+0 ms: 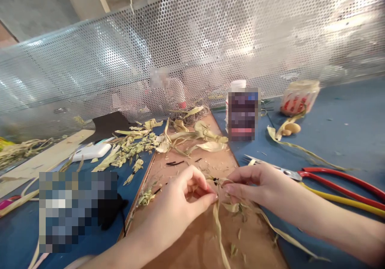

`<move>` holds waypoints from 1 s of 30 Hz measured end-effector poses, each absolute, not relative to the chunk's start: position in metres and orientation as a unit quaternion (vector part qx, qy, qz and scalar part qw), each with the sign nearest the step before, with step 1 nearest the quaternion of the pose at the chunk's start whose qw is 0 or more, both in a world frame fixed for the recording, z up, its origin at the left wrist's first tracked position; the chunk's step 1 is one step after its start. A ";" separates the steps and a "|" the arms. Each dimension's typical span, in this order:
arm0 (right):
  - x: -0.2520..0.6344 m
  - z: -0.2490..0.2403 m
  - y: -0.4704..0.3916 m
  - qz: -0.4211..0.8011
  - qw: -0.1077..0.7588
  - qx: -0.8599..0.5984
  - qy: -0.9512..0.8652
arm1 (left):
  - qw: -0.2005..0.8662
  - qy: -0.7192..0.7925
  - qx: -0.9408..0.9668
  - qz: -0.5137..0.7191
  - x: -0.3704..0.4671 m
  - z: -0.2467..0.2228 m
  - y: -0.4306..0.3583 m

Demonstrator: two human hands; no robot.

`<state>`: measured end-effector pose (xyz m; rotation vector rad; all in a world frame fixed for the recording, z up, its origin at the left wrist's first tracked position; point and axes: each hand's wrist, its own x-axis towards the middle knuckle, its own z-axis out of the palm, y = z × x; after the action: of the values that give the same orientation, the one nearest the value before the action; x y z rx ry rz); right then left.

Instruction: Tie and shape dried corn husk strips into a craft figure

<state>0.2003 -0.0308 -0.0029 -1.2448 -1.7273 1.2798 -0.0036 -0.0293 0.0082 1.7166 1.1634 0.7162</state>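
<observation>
two hands pinch dry leaf strips (219, 221) together above a brown board (192, 237).
nearest, the strips' long tails trail down over the board, and a sleeve or tool edge could snag one and tug the join askew. at the join, beside a small dark bit (215, 180), the left hand (177, 205) grasps the strips between thumb and fingertips; the right hand (261, 185) pinches them just beside it. if either pinch slackens, the folds could spring open; pulled too hard, such brittle-looking leaf might split. red-handled pliers (296, 175) lie by the right forearm, which could knock them. farther off, loose husks (207, 136) crowd the board's far end and could slide if it is jolted.
</observation>
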 end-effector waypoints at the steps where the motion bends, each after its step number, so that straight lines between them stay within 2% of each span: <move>1: 0.199 -0.004 -0.031 0.499 0.318 -0.473 -0.653 | 0.461 0.473 0.692 0.290 -0.003 0.007 -0.030; 10: 0.193 -0.001 -0.035 0.552 0.304 -0.445 -0.636 | 0.503 0.429 0.690 0.295 -0.001 0.012 -0.035; 15: 0.194 0.001 -0.036 0.537 0.320 -0.465 -0.627 | 0.517 0.432 0.670 0.313 -0.004 0.016 -0.032; 20: 0.198 -0.001 -0.035 0.513 0.331 -0.473 -0.635 | 0.498 0.436 0.713 0.233 -0.005 0.021 -0.026; 23: 0.198 -0.001 -0.034 0.499 0.327 -0.480 -0.643 | 0.514 0.395 0.726 0.230 -0.006 0.021 -0.023; 25: 0.198 0.000 -0.034 0.499 0.326 -0.476 -0.647 | 0.554 0.371 0.705 0.240 -0.007 0.019 -0.022; 30: 0.195 0.001 -0.036 0.517 0.332 -0.452 -0.646 | 0.736 0.344 0.545 0.207 -0.007 0.013 -0.020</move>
<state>0.1954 -0.0357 0.0007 -1.1798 -1.6887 1.3515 -0.0075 -0.0199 0.0129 1.1970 0.7560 0.4548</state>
